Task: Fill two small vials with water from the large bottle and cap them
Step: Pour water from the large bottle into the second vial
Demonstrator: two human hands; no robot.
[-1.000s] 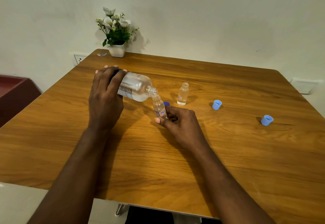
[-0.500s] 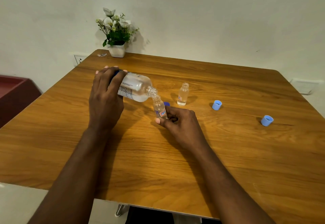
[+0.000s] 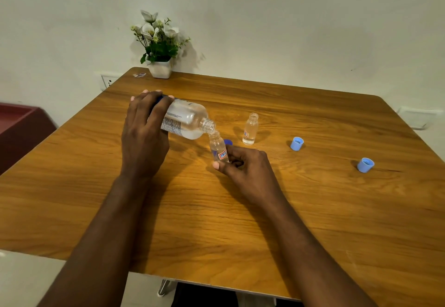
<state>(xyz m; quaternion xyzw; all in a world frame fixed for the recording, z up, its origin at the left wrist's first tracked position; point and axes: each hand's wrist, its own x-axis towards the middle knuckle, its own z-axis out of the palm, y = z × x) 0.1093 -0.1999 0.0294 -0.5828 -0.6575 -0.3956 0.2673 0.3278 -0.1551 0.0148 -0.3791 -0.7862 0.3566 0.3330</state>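
Large bottle [image 3: 186, 120] is tipped almost flat in the head view, mouth pointing right and a bit down. The left hand [image 3: 144, 135] is wrapped round its back end, fingers [image 3: 154, 104] curled over the top, so a proper grip. Water is pooled along the low side. The open neck sits right at the mouth of the small vial [image 3: 218, 146], touching or as good as. I can't make out a stream between them, or how full it is.

That one leans left toward the neck and is pinched near its base by the right hand [image 3: 248, 169], thumb [image 3: 221, 166] in front and the other fingers curled behind. Its red and blue label shows just above the thumb.

A dark blue cap [image 3: 228, 142] peeks out just past the right fingertips, behind the held glass, on the table [image 3: 240, 222]. Slightly further beyond those fingers, the second vial [image 3: 250, 129] stands upright with no cap, touching nothing, and looks to have liquid in it.

Right of the right-hand fingers sits the nearer light blue cap [image 3: 297, 143], open end up. The farther light blue cap [image 3: 365, 165] is well apart from it, toward the table's right side.

Way beyond the left fingertips, at the far corner, is a white flower pot [image 3: 160, 68].
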